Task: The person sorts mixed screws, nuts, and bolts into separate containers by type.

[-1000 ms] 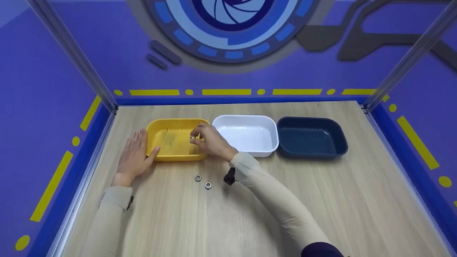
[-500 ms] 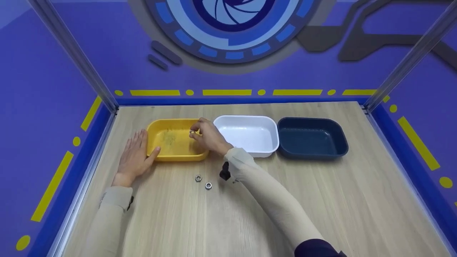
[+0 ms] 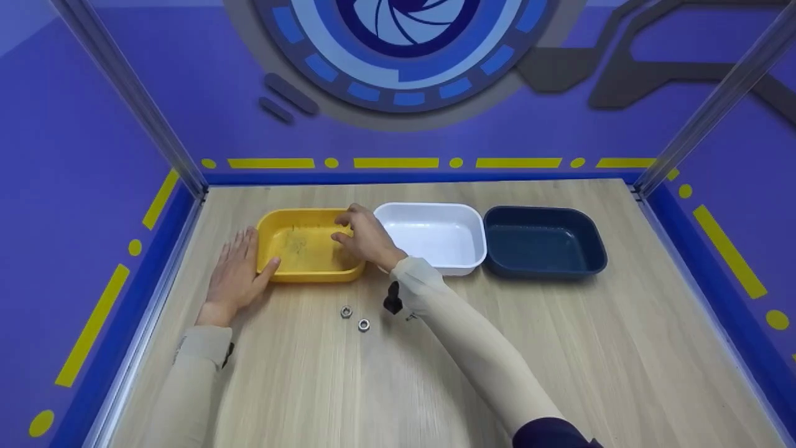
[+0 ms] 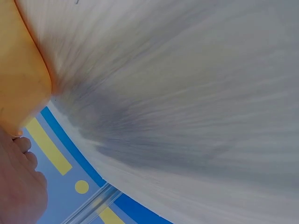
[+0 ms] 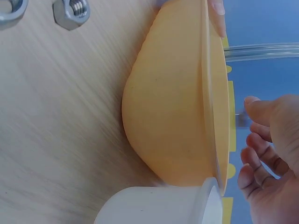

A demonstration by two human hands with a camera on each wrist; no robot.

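Note:
My right hand (image 3: 368, 239) hangs over the right end of a yellow bin (image 3: 311, 275), thumb and fingertips apart with nothing between them in the head view. Just off those fingertips, the right wrist view catches a small blurred grey shape (image 5: 243, 120). Flat along the bin's left end lies my left hand (image 3: 231, 274), fingers straight and thumb at the front rim. Two metal hex nuts lie on the table in front of the bin: one nut (image 3: 346, 312) farther back, the other nut (image 3: 364, 325) nearer. Dark scuffs mark the bin's floor.
A white bin (image 3: 430, 269) stands right beside the yellow one, followed by a dark navy bin (image 3: 544, 274), all in a row toward the back of the wooden table (image 3: 497, 373). Blue printed panels (image 3: 398, 143) wall in the back and both sides.
The nut that my right thumb and fingers were pinching over the yellow bin has been let go, and the fingers have spread. My left hand has stayed put.

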